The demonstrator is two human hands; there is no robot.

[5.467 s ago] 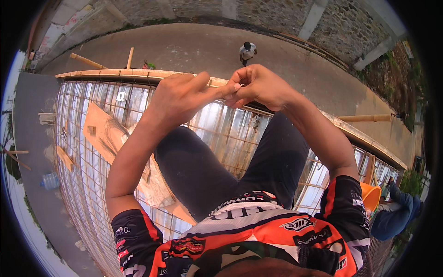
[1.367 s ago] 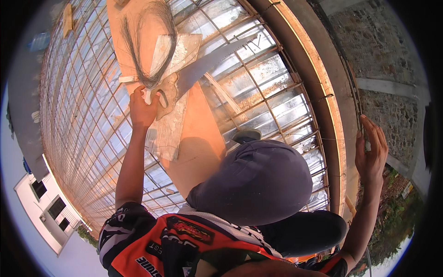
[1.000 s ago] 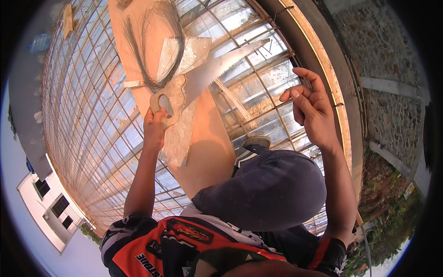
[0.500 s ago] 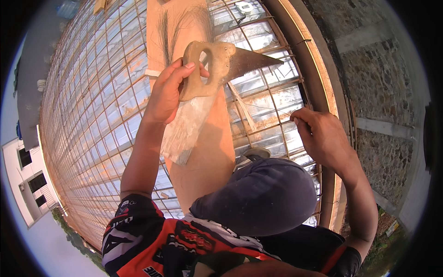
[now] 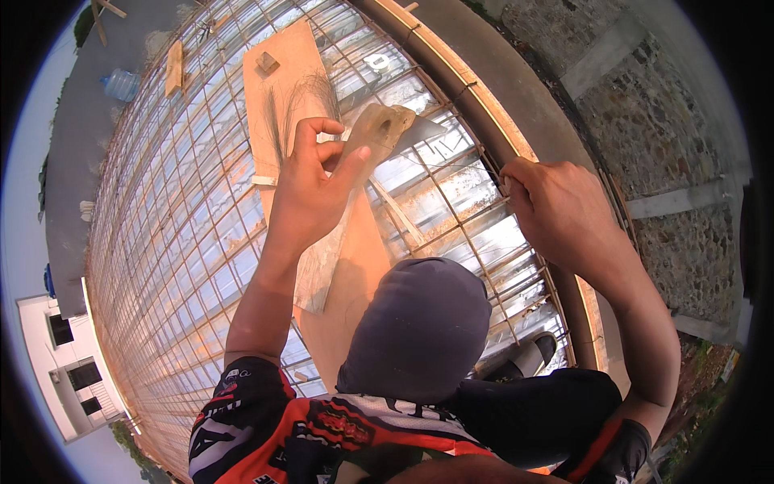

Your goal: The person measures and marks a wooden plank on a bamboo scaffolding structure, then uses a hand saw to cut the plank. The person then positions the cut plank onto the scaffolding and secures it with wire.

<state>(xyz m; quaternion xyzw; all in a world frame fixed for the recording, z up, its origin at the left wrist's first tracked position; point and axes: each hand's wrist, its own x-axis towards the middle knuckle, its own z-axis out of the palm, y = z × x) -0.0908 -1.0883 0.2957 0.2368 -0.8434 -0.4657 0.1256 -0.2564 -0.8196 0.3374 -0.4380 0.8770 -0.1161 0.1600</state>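
Observation:
A handsaw (image 5: 375,133) with a worn wooden handle and dark blade lies over the plank, its blade pointing right across the mesh. Just left of its handle is my left hand (image 5: 314,185), fingers curled and apart, the thumb tip overlapping the handle in view. My right hand (image 5: 556,202) is pinched closed over the right side of the mesh, near the formwork edge. The thin wire seen in its fingertips earlier is hard to make out now. A bundle of thin dark wires (image 5: 310,97) rests on the brown plank (image 5: 282,64), and a pale board (image 5: 318,278) lies nearer me.
Rebar mesh (image 5: 201,185) covers corrugated metal sheets. A wood block (image 5: 267,62) sits on the plank's far end; a white tape measure (image 5: 376,62) is beside it. A thin wood strip (image 5: 397,211) lies right of the plank. Formwork (image 5: 484,105) edges the mesh, beyond it a stone wall (image 5: 645,145).
My left hand has come off the handsaw's handle, and the saw has dropped lower onto the plank. My right hand has moved slightly up. My knee has shifted left and the view has turned.

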